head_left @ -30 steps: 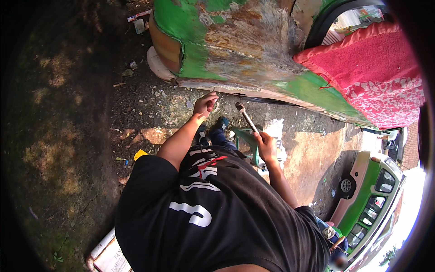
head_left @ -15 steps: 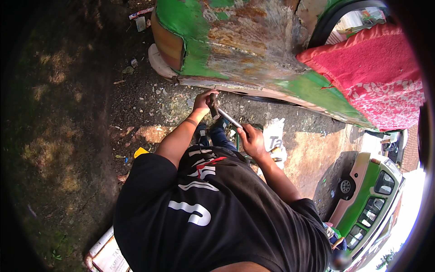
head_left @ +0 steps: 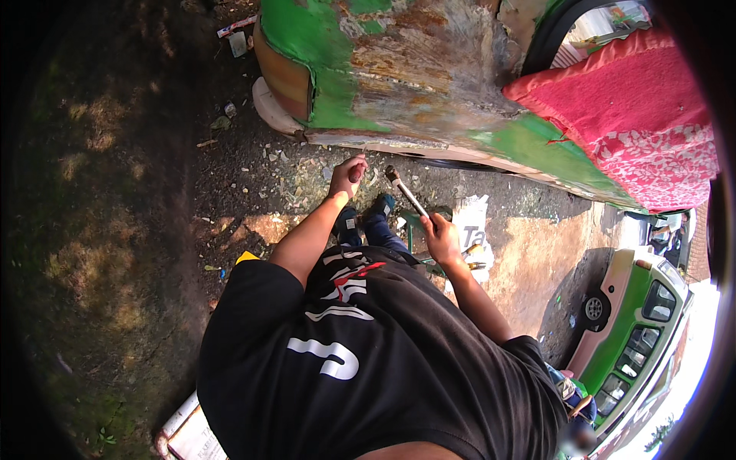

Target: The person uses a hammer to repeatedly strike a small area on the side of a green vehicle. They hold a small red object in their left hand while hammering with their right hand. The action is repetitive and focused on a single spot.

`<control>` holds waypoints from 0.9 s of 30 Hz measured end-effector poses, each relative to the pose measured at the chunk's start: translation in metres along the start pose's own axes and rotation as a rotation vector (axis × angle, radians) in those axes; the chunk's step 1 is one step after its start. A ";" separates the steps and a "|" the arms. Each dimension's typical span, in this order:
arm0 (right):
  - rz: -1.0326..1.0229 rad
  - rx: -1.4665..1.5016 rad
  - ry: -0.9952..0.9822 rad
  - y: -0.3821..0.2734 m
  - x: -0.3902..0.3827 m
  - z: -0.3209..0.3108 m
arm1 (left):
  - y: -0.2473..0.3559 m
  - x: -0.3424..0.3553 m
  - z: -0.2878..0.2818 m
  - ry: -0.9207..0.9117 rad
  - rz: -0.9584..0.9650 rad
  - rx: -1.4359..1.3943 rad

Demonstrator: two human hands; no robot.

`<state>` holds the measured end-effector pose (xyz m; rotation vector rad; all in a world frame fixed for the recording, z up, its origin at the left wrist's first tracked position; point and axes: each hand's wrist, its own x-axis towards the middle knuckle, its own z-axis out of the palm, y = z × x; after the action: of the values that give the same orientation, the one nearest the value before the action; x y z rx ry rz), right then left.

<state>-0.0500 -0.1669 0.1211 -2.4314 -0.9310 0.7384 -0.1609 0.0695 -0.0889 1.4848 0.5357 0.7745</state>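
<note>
My left hand point(head_left: 344, 178) is closed round a small rod-like tool point(head_left: 356, 173), mostly hidden in the fingers, just below the lower edge of a rusted green vehicle body panel point(head_left: 422, 69). My right hand point(head_left: 441, 239), lower and to the right, is closed round the metal shaft of a hammer point(head_left: 410, 195). The hammer's head is raised a little to the right of my left hand, apart from it.
A pink towel point(head_left: 613, 100) hangs on the panel. A green and white van point(head_left: 629, 322) stands at right. Glass-like debris point(head_left: 299, 176), white printed sheets point(head_left: 469, 218), a green stand point(head_left: 414, 238) and a white object point(head_left: 192, 425) lie around my feet and body.
Half a second ago the hammer head was down at my left hand; now it has moved back up and to the right, as it was a second ago.
</note>
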 end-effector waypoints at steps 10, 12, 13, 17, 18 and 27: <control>0.048 0.046 -0.023 -0.011 -0.004 -0.009 | 0.014 -0.003 0.001 0.086 -0.097 -0.209; 0.030 0.037 -0.027 -0.014 -0.003 -0.011 | 0.016 -0.004 0.000 0.126 -0.061 -0.193; 0.020 0.036 -0.027 -0.017 -0.003 -0.013 | 0.015 -0.004 0.000 0.145 -0.048 -0.170; 0.001 0.008 -0.022 -0.013 -0.001 -0.010 | 0.011 -0.001 -0.001 0.198 -0.034 -0.145; -0.025 0.018 -0.010 -0.012 0.000 -0.010 | 0.008 0.000 -0.002 0.206 -0.039 -0.155; -0.162 0.036 -0.023 -0.020 0.004 -0.017 | -0.004 0.008 -0.014 0.290 -0.190 -0.367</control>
<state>-0.0460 -0.1540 0.1439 -2.2884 -1.0990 0.7200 -0.1657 0.0854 -0.0921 0.9744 0.7001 0.8890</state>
